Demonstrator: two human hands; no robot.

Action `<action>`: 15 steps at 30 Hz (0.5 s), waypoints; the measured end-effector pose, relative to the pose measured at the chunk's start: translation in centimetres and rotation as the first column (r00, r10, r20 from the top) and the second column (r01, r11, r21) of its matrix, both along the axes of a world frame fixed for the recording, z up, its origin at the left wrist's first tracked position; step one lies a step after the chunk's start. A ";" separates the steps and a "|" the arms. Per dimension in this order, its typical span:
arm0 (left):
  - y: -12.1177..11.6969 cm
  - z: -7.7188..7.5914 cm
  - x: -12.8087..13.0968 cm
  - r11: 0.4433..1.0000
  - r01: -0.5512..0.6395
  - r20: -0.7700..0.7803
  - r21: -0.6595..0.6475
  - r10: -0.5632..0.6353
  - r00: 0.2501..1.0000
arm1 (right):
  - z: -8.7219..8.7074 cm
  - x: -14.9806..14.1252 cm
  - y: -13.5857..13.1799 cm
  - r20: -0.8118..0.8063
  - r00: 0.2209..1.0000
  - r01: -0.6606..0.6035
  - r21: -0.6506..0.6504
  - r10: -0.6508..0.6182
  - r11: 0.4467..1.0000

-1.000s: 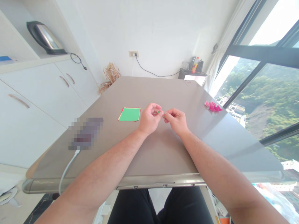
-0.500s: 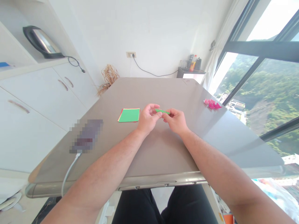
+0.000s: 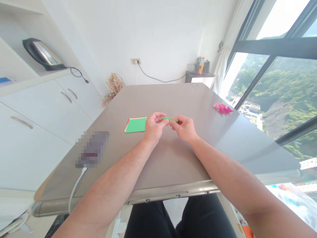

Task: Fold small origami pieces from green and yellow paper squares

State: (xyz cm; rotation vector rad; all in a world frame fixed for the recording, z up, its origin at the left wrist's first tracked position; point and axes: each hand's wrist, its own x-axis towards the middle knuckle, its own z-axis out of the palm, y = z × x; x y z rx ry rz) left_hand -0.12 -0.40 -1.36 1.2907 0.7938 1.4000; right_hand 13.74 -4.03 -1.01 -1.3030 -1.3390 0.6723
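A small folded piece of green paper [image 3: 169,118] is held between my two hands above the middle of the table [image 3: 163,97]. My left hand [image 3: 154,127] pinches its left end between thumb and fingers. On its right end, the thumb and fingers of my right hand [image 3: 184,128] are closed. Much of the paper is hidden by my fingertips. Just left of my left hand lies a stack of square coloured paper [image 3: 135,125], green on top, with red and cream edges showing beneath.
Pink folded paper pieces [image 3: 223,108] lie at the table's right side, near the window. A blurred-out dark device [image 3: 93,148] with a white cable [image 3: 76,186] lies at the left. An electric kettle [image 3: 44,54] stands on the shelf; a bottle [image 3: 201,66] stands on a low cabinet behind.
The view has shifted slightly. Both hands still hold the green paper, which now looks a little thinner and flatter; my left hand overlaps the stack's right edge slightly more.
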 end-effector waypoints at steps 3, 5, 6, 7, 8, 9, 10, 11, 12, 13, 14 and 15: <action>0.0 0.0 -0.1 0.997 0.048 0.048 -0.056 -0.045 0.998 | -0.4 0.2 0.2 0.025 0.999 0.042 0.004 -0.042 0.999; 0.1 -0.1 -0.1 0.993 0.053 0.075 -0.105 -0.045 0.996 | -0.6 0.3 0.4 0.077 0.994 0.069 0.026 -0.071 0.997; 0.2 -0.1 -0.2 0.991 0.045 0.079 -0.126 -0.035 0.996 | -0.7 0.3 0.4 0.107 0.991 0.071 0.042 -0.075 0.997; 0.3 -0.2 -0.2 0.989 0.032 0.081 -0.143 -0.021 0.997 | -0.8 0.3 0.4 0.135 0.988 0.063 0.053 -0.070 0.997; 0.4 -0.3 -0.2 0.988 0.016 0.081 -0.155 -0.004 0.997 | -0.8 0.3 0.4 0.158 0.986 0.052 0.061 -0.061 0.997; 0.5 -0.4 -0.3 0.987 0.001 0.081 -0.161 0.013 0.997 | -0.9 0.3 0.4 0.171 0.984 0.041 0.066 -0.051 0.997; 0.7 -0.4 -0.3 0.987 -0.016 0.079 -0.158 0.029 0.996 | -0.9 0.2 0.4 0.173 0.984 0.033 0.074 -0.046 0.997; 0.8 -0.5 -0.4 0.989 -0.035 0.070 -0.147 0.046 0.997 | -0.9 0.2 0.3 0.166 0.985 0.031 0.088 -0.046 0.996; 0.9 -0.6 -0.4 0.991 -0.052 0.050 -0.127 0.059 0.997 | -0.9 0.2 0.3 0.156 0.986 0.033 0.111 -0.050 0.993; 0.9 -0.6 -0.5 0.993 -0.067 0.022 -0.101 0.070 0.997 | -0.9 0.2 0.3 0.147 0.988 0.033 0.144 -0.055 0.989; 1.0 -0.6 -0.5 0.994 -0.079 -0.014 -0.070 0.079 0.997 | -0.9 0.2 0.3 0.143 0.988 0.029 0.183 -0.056 0.983; 1.0 -0.6 -0.6 0.995 -0.089 -0.054 -0.037 0.087 0.995 | -1.0 0.2 0.4 0.146 0.988 0.020 0.218 -0.053 0.976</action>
